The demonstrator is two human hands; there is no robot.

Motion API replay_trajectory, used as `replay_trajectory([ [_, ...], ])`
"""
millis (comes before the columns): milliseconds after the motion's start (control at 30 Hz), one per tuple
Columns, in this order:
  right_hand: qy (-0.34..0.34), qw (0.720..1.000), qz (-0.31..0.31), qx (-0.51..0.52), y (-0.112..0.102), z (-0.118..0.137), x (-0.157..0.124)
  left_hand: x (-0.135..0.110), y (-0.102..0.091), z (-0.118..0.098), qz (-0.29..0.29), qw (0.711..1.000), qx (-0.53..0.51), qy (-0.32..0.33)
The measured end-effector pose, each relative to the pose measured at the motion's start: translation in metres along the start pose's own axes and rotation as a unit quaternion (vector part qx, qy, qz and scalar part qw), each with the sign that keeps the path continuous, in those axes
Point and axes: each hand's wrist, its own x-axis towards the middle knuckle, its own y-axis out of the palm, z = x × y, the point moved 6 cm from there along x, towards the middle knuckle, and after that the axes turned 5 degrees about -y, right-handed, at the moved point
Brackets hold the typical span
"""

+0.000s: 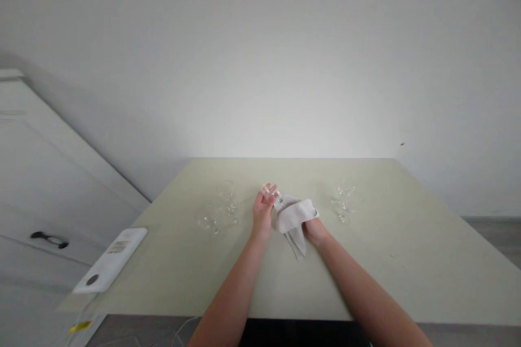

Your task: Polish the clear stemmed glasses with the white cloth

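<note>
Near the middle of the table, my left hand has its fingers curled around a clear stemmed glass. The glass is tilted on its side, its bowl at the fingers and its other end toward the cloth. A light grey cloth is gripped in my right hand. It covers most of the right fingers, and a corner hangs down toward the tabletop. The cloth touches the end of the glass.
Clear stemmed glasses are grouped left of my hands, with more clear glasses to the right. Their outlines are faint against the pale table. A white power strip lies at the left edge beside a white cabinet. A wall closes the back.
</note>
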Motion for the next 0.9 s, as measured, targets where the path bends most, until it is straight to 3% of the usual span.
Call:
replay_trajectory([
  [100, 0.005, 1.0, 0.024, -0.008, 0.008, -0.002, -0.001, -0.008, 0.012, -0.006, 0.048, 0.989, 0.13, 0.059],
  [267, -0.023, 0.999, -0.01, -0.041, -0.005, -0.001, 0.003, -0.024, 0.028, -0.012, 0.093, 0.948, 0.268, 0.146],
  [533, -0.041, 0.991, 0.013, -0.124, -0.012, -0.004, 0.004, -0.037, 0.026, -0.025, 0.017, 0.902, 0.349, 0.253],
  [800, -0.054, 0.98, 0.006, -0.192, -0.03, -0.013, 0.008, -0.052, 0.04, -0.039, -0.01, 0.897, 0.339, 0.283],
  [833, -0.087, 0.966, -0.015, -0.241, -0.031, -0.011, 0.008, -0.055, 0.046, -0.043, -0.007, 0.896, 0.337, 0.29],
  [867, -0.132, 0.93, -0.075, -0.334, -0.034, -0.005, 0.006, -0.059, 0.055, -0.048, 0.003, 0.896, 0.332, 0.296],
  [900, -0.178, 0.865, -0.162, -0.441, -0.035, 0.004, 0.001, -0.064, 0.065, -0.051, 0.016, 0.897, 0.323, 0.302],
])
